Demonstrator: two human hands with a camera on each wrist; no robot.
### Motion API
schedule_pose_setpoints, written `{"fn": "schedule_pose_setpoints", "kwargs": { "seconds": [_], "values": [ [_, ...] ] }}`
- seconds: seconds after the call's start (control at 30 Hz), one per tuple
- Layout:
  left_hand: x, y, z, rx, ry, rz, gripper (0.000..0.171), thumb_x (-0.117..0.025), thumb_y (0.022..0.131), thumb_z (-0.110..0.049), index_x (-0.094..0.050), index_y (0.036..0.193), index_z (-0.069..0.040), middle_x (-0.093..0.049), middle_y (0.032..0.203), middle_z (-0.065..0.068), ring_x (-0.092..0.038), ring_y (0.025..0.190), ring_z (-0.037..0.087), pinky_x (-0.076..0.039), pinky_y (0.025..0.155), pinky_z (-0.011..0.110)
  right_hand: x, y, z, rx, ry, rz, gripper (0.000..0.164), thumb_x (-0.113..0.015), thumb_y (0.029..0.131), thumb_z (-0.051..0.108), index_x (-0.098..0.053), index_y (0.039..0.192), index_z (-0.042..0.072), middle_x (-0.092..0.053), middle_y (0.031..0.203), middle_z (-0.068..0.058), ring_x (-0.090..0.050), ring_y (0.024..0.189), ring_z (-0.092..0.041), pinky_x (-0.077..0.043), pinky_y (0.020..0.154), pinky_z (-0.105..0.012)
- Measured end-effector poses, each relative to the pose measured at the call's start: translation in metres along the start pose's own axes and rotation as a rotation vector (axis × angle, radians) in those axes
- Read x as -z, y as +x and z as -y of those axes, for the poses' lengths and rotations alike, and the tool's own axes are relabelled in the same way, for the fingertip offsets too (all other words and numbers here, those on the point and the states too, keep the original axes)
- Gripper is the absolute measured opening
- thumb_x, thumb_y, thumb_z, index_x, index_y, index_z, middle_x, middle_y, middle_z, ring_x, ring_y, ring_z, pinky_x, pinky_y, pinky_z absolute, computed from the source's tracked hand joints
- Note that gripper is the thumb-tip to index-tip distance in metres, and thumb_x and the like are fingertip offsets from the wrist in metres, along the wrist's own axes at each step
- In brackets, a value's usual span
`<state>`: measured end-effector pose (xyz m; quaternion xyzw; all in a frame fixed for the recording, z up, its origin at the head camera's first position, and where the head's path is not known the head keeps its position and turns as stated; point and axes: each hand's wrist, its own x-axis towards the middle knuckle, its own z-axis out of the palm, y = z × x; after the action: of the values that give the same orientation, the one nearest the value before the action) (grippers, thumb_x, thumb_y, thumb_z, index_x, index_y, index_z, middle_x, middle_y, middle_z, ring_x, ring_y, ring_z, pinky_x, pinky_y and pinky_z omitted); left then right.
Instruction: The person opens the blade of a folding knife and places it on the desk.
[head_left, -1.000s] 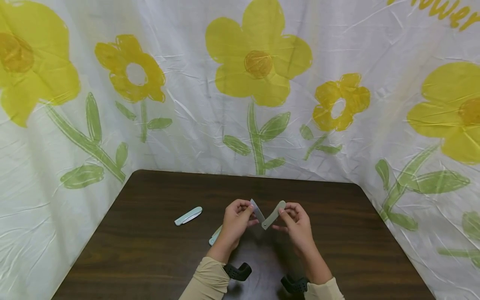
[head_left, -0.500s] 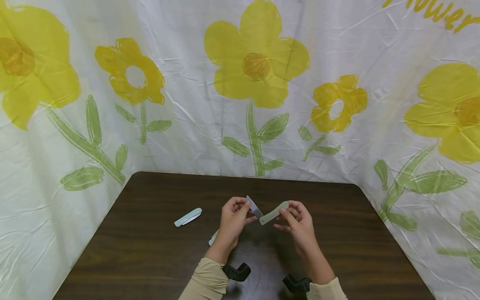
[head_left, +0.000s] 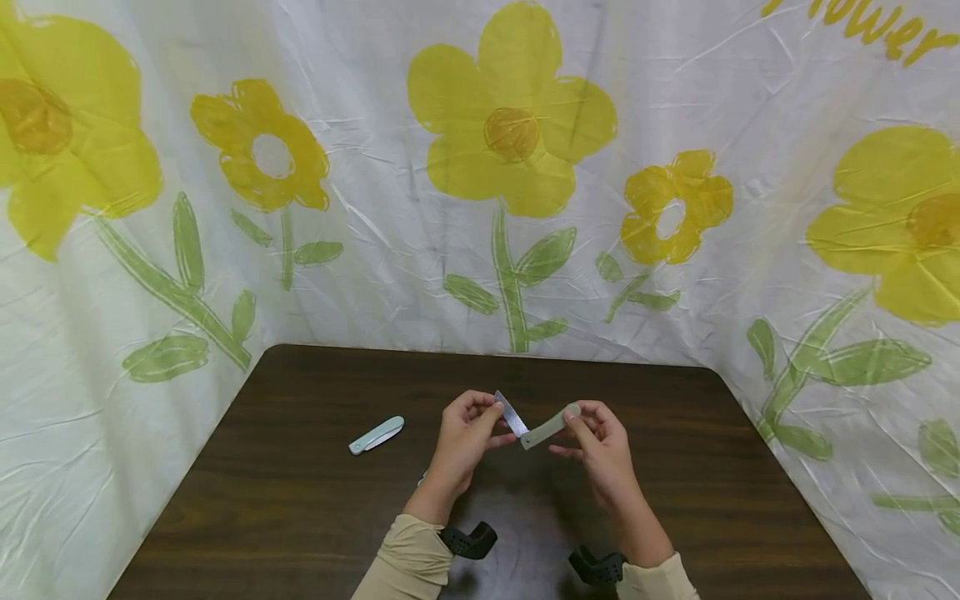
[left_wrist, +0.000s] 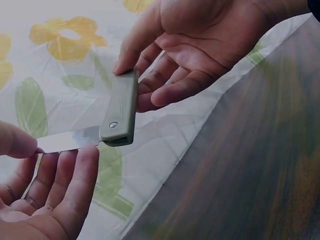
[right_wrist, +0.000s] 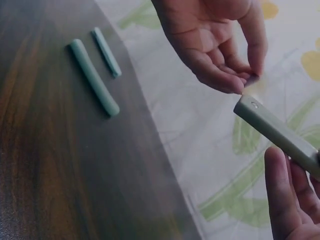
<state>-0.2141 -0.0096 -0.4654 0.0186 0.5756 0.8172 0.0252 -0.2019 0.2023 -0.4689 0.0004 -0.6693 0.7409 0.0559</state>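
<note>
Above the table, both hands hold a partly unfolded folding knife with a grey-green handle (head_left: 547,429) and a shiny metal blade (head_left: 512,414). My left hand (head_left: 460,437) pinches the blade near its tip between thumb and fingers, as the left wrist view shows at the blade (left_wrist: 70,140). At the other end, my right hand (head_left: 606,454) pinches the handle's butt, thumb on the near side. Blade and handle form a wide V, joined at the rivet. In the right wrist view the handle (right_wrist: 272,125) hides most of the blade.
A light blue-green folding knife (head_left: 377,435) lies folded on the dark wooden table (head_left: 300,517), left of my hands. Another knife (right_wrist: 92,77) lies near it, mostly covered by my left wrist in the head view. A flower-printed white curtain (head_left: 375,275) surrounds the table.
The angle between blade and handle has widened, and the handle has tilted flatter. My hands have drawn slightly apart. My left forearm now covers more of the knife lying beneath it.
</note>
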Motion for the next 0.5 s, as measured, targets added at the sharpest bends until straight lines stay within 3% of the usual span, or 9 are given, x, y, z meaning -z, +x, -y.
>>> {"fn": "schedule_pose_setpoints", "kwargs": {
  "seconds": [0.5],
  "values": [
    [-0.0018, -0.0026, -0.0031, -0.006, -0.02, 0.032, 0.014, -0.061, 0.107, -0.005, -0.057, 0.114, 0.007, -0.06, 0.098, 0.01, -0.066, 0.09, 0.02, -0.068, 0.078, 0.042, 0.0016, 0.0013, 0.0007, 0.013, 0.013, 0.017, 0.025, -0.064, 0.108, 0.014, -0.055, 0.122, -0.004, -0.07, 0.094, 0.003, -0.075, 0.087, -0.014, -0.068, 0.076, -0.046]
  ]
}}
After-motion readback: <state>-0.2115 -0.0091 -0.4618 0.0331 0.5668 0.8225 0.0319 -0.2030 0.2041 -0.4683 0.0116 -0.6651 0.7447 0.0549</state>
